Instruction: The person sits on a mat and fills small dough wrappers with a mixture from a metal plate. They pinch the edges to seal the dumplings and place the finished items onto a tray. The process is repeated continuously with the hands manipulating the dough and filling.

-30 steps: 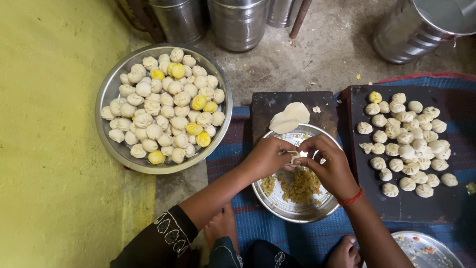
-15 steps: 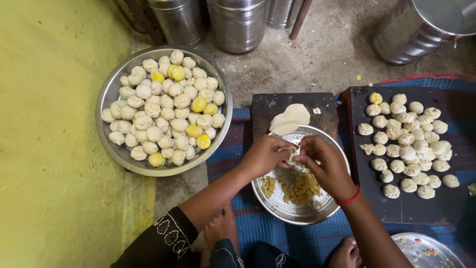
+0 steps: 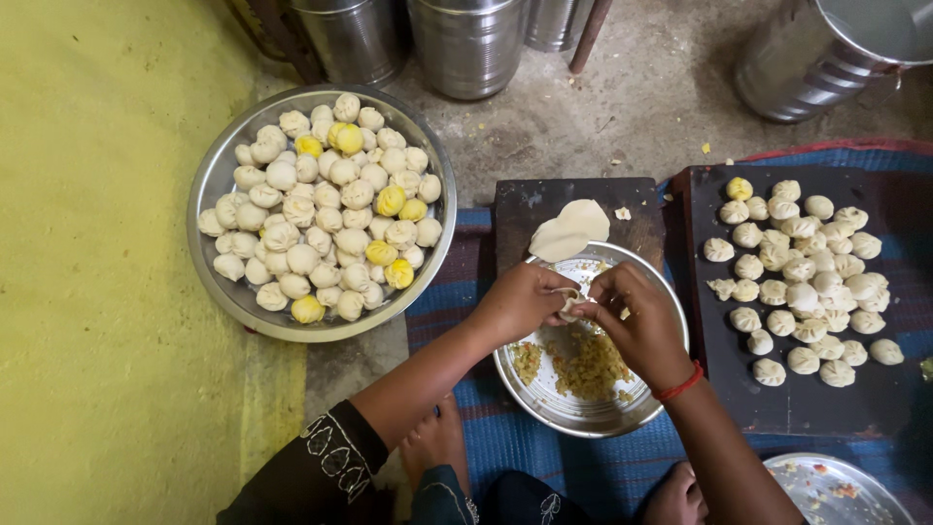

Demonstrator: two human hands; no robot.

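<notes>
both hands pinch dumpling over filling bowl; dumpling tray left.

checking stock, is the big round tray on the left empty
No, the round metal tray is heaped with white and yellow dumplings.

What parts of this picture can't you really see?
- The dumpling between the left hand and right hand: head view, fingers cover most of it.
- The steel pots at the top: cut off by the edge.
- The small plate at bottom right: cut off by the corner; its bits are too small to tell.
</notes>
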